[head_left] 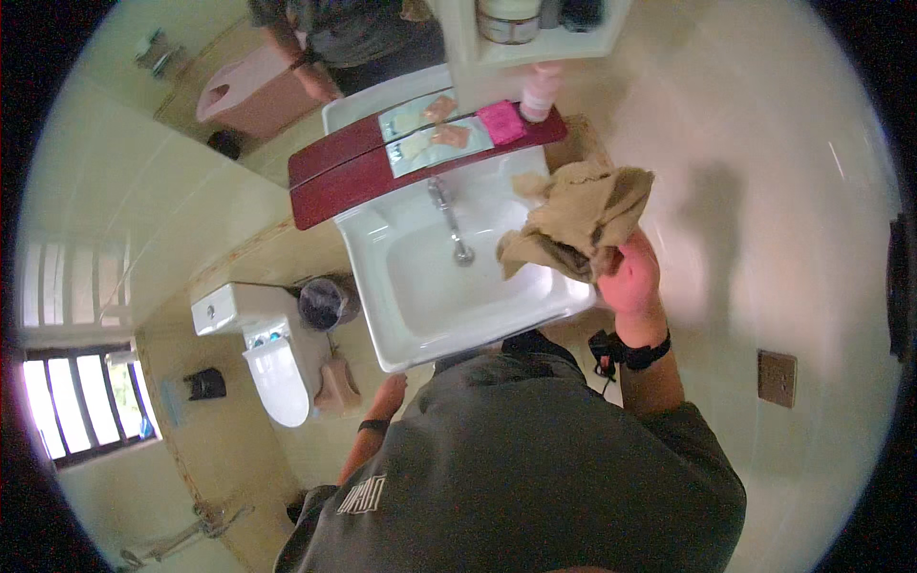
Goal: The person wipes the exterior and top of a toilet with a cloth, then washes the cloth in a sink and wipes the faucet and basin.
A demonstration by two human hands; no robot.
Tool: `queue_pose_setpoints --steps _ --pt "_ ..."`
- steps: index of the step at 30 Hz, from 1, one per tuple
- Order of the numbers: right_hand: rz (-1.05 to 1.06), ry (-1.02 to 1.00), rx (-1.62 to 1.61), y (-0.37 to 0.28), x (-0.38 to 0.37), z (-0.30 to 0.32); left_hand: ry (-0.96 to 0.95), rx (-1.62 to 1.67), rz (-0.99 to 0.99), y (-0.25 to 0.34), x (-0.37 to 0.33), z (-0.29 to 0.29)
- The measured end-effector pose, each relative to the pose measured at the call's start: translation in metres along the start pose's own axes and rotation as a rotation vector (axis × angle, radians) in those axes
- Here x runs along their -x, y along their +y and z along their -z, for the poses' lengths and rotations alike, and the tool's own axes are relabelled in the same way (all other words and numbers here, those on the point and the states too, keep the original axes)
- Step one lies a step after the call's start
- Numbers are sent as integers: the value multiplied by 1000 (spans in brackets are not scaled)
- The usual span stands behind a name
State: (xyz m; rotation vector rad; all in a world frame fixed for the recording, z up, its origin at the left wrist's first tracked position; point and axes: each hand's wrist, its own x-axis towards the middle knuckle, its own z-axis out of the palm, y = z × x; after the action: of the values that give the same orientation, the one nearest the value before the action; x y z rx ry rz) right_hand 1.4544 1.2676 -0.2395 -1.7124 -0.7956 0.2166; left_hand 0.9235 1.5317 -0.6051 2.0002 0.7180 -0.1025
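Note:
A crumpled tan cloth (583,215) is bunched in my right hand (632,274), its fingers closed around one end. The cloth hangs over the right side of the white sink (387,329), covering part of the basin and rim. My left hand (390,393) is down by my left side, below the sink's front edge and apart from it. Its fingers are too small and blurred to make out. A chrome faucet (446,205) stands at the back of the basin, left of the cloth.
Behind the basin, a dark red shelf (330,193) bears pale packets (449,137), a bright pink item (501,122) and a pink bottle (541,93). A mirror (220,57) rises behind it. At left are a toilet (277,377) and a lined bin (323,304).

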Motion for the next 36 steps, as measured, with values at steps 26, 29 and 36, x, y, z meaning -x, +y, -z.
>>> queue_pose_setpoints --steps 26,29,36 --pt "-421 165 -1184 -8 -23 13 -224 -131 -15 245 -86 67" --pt "-297 18 -1142 -26 -26 -16 -188 -47 -217 419 -86 104" --pt "-68 128 -1051 -26 -50 -43 149 -26 -955 582 -132 68"
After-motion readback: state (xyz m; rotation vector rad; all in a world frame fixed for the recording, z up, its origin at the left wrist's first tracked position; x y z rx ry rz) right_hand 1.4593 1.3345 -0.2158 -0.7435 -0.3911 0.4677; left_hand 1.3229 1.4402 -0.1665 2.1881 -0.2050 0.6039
